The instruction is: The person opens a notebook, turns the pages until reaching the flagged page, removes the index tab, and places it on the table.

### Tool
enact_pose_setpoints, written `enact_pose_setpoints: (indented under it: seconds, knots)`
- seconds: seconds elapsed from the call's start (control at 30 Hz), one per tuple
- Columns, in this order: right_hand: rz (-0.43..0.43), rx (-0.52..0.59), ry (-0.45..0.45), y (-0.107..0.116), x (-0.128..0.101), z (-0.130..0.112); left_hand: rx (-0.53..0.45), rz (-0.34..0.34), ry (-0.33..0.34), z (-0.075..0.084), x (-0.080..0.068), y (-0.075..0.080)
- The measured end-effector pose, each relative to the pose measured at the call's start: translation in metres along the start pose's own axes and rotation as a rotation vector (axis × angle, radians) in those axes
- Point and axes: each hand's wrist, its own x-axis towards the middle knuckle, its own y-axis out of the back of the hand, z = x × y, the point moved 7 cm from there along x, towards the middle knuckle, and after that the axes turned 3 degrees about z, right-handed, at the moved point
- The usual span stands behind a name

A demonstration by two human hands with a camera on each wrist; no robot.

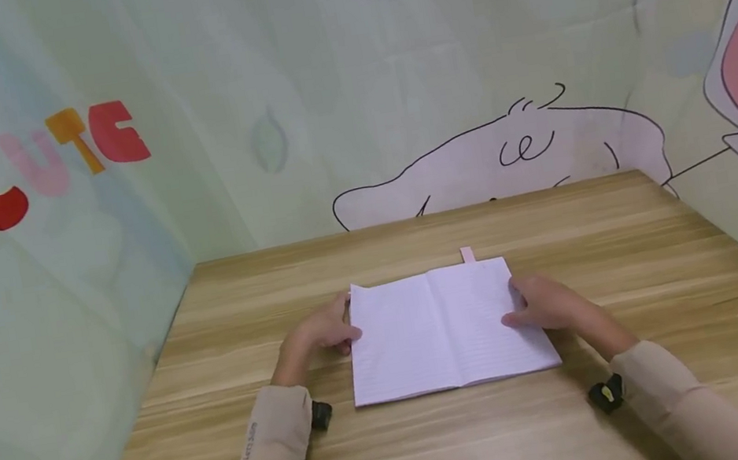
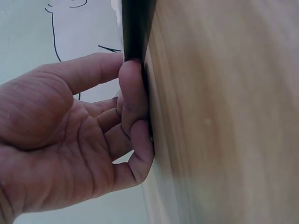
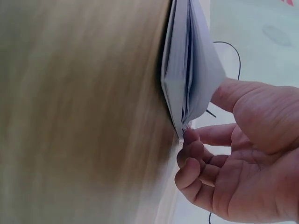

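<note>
An open notebook (image 1: 401, 348) with lined white pages lies on the wooden table, and a pale pink strip (image 1: 467, 254) sticks out past its top edge. My left hand (image 1: 325, 327) grips the left edge, thumb on the page; the left wrist view shows curled fingers at the dark underside of the notebook (image 2: 135, 28). At the opposite edge, my right hand (image 1: 550, 301) has its thumb on the right page. Up close in the right wrist view, that hand (image 3: 247, 149) pinches the side of the notebook (image 3: 203, 65), where the leaves fan slightly apart and curled fingertips meet the corner.
The wood-grain table (image 1: 466, 446) extends around the notebook on all sides. Behind it hangs a pale green backdrop (image 1: 196, 128) with cartoon drawings and the coloured letters "CUTE". Dark devices (image 1: 606, 393) are strapped at both wrists, by beige sleeves (image 1: 680, 398).
</note>
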Motion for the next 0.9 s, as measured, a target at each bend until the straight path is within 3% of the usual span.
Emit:
enact_pose_setpoints:
  seconds: [0.27,0.47,0.63,0.9]
  knots:
    - [0.01,-0.136,-0.011,0.011,0.009,-0.013,-0.022,-0.043,-0.018,0.007,-0.001,0.014]
    - [0.026,-0.048,-0.045,0.01,0.007,-0.011,-0.026,-0.096,-0.012,0.004,0.001,0.005]
    - [0.037,0.031,-0.12,0.007,-0.001,-0.006,-0.032,-0.091,-0.003,-0.001,0.0,0.002]
    - [0.061,0.105,-0.144,0.015,-0.003,-0.002,-0.109,-0.095,-0.001,-0.003,-0.002,0.001]
